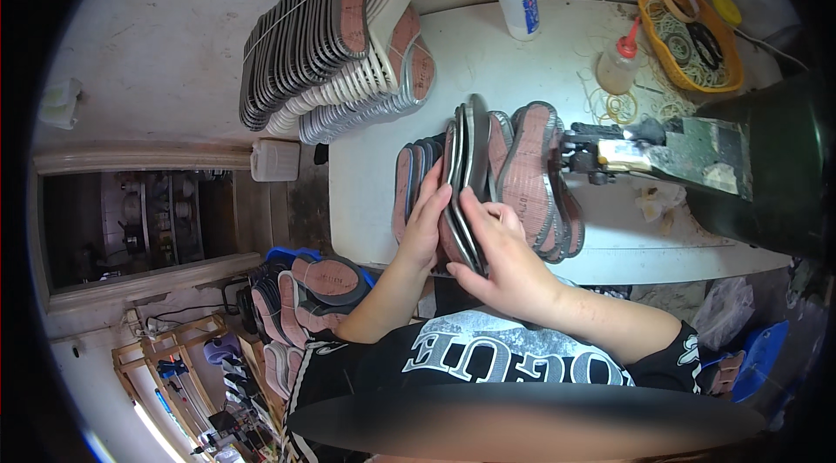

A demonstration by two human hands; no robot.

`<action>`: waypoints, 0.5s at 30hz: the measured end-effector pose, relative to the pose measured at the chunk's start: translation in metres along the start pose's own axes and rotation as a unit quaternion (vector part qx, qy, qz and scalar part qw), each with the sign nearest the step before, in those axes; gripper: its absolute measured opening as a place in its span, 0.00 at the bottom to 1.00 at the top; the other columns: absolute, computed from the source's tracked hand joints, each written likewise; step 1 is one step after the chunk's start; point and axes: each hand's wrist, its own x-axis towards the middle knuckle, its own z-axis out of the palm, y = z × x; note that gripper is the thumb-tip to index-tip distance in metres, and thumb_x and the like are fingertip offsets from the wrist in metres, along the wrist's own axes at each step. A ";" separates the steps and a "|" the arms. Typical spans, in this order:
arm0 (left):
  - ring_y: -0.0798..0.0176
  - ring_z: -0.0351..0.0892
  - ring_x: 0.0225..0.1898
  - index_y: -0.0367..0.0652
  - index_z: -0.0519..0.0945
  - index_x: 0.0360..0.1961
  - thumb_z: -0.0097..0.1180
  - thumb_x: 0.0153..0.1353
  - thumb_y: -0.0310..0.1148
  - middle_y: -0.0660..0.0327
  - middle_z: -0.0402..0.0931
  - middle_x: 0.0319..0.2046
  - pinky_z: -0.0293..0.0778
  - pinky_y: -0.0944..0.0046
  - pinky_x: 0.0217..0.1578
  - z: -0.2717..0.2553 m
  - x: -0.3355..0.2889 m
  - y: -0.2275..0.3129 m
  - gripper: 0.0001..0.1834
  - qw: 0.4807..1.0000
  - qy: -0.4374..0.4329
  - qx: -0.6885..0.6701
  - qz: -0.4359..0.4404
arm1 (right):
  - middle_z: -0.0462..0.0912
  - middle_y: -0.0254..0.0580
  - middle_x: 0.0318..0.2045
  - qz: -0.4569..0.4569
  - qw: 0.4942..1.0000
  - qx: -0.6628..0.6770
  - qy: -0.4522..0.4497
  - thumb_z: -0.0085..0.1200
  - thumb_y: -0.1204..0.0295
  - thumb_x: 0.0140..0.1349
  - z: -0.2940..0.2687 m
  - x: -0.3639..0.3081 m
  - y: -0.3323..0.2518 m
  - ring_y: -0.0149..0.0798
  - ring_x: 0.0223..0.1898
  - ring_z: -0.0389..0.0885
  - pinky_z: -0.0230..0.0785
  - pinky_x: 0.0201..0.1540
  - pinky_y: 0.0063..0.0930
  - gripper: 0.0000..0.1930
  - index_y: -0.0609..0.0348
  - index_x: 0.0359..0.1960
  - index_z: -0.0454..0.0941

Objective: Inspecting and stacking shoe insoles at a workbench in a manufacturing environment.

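Note:
Between my two palms stands a small stack of shoe insoles, on edge, dark-rimmed with some brownish-pink faces. My left hand presses its left side with the fingers pointing up and away. On the right side, my right hand has its thumb low along the near end and its fingers against the outermost insole. Just left of the stack, more pink-faced insoles lean on the table. To its right, a pile of larger pink insoles with ribbed grey edges lies by the sewing machine.
A green sewing machine stands on the white table at the right. Tied bundles of insoles rest at the back left. Behind are a white bottle, a red-tipped squeeze bottle and a yellow basket of rubber bands. More insoles sit low left.

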 end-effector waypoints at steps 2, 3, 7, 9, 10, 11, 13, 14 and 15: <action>0.60 0.67 0.60 0.41 0.52 0.68 0.44 0.63 0.42 0.55 0.65 0.59 0.66 0.59 0.59 -0.005 -0.003 -0.002 0.35 0.997 0.023 0.057 0.055 | 0.61 0.61 0.63 -0.009 0.999 -0.045 -0.019 0.63 0.69 0.51 0.007 0.002 0.000 0.57 0.56 0.62 0.53 0.62 0.46 0.44 0.68 0.67 0.50; 0.59 0.66 0.60 0.41 0.52 0.68 0.45 0.62 0.43 0.55 0.64 0.60 0.65 0.58 0.60 -0.009 -0.004 -0.004 0.36 0.998 0.014 0.037 0.054 | 0.61 0.61 0.63 -0.008 0.999 -0.041 -0.022 0.63 0.69 0.51 0.009 0.002 0.001 0.57 0.56 0.62 0.53 0.62 0.46 0.44 0.68 0.67 0.50; 0.57 0.61 0.64 0.39 0.46 0.70 0.50 0.57 0.42 0.52 0.57 0.64 0.59 0.59 0.63 -0.014 -0.008 -0.006 0.43 0.999 -0.008 -0.018 0.034 | 0.59 0.62 0.65 -0.008 0.999 -0.011 -0.047 0.65 0.67 0.48 0.005 0.002 0.005 0.58 0.57 0.62 0.54 0.62 0.46 0.43 0.67 0.65 0.55; 0.60 0.55 0.67 0.38 0.43 0.71 0.54 0.56 0.41 0.54 0.52 0.67 0.53 0.62 0.64 -0.018 -0.011 -0.009 0.47 0.999 -0.016 -0.035 0.029 | 0.58 0.62 0.65 -0.009 0.998 0.022 -0.060 0.69 0.65 0.46 0.002 0.001 0.011 0.57 0.57 0.64 0.56 0.62 0.45 0.45 0.67 0.64 0.56; 0.60 0.53 0.68 0.37 0.42 0.71 0.55 0.55 0.42 0.54 0.50 0.68 0.50 0.62 0.66 -0.022 -0.011 -0.010 0.49 0.999 -0.019 -0.012 0.035 | 0.58 0.62 0.65 -0.007 0.998 0.024 -0.060 0.69 0.65 0.46 0.000 0.003 0.012 0.57 0.57 0.64 0.56 0.62 0.45 0.45 0.67 0.64 0.56; 0.60 0.53 0.68 0.37 0.42 0.70 0.55 0.54 0.43 0.53 0.50 0.68 0.50 0.61 0.66 -0.024 -0.011 -0.009 0.50 0.999 -0.023 -0.008 0.034 | 0.59 0.61 0.65 -0.004 0.997 0.055 -0.057 0.69 0.64 0.46 -0.001 0.004 0.012 0.57 0.57 0.64 0.56 0.62 0.44 0.46 0.67 0.64 0.55; 0.59 0.54 0.68 0.37 0.42 0.70 0.56 0.53 0.44 0.53 0.50 0.68 0.50 0.61 0.66 -0.020 -0.011 -0.008 0.51 0.999 -0.032 -0.007 0.024 | 0.56 0.60 0.66 0.002 0.997 0.061 -0.046 0.70 0.63 0.47 -0.002 0.001 0.016 0.51 0.55 0.67 0.61 0.60 0.41 0.49 0.65 0.66 0.51; 0.55 0.58 0.66 0.39 0.42 0.70 0.56 0.52 0.46 0.50 0.53 0.66 0.56 0.58 0.64 -0.017 -0.011 -0.007 0.51 0.999 -0.030 -0.010 0.020 | 0.56 0.60 0.66 0.007 0.997 0.062 -0.044 0.70 0.63 0.47 -0.001 0.002 0.016 0.51 0.55 0.67 0.61 0.60 0.41 0.49 0.65 0.66 0.51; 0.52 0.63 0.63 0.40 0.42 0.70 0.57 0.50 0.48 0.47 0.56 0.64 0.61 0.54 0.62 -0.015 -0.011 -0.007 0.52 0.999 -0.029 -0.012 0.017 | 0.53 0.60 0.67 0.049 0.993 0.102 -0.013 0.70 0.64 0.48 0.001 0.005 0.014 0.48 0.53 0.68 0.63 0.58 0.39 0.50 0.65 0.68 0.48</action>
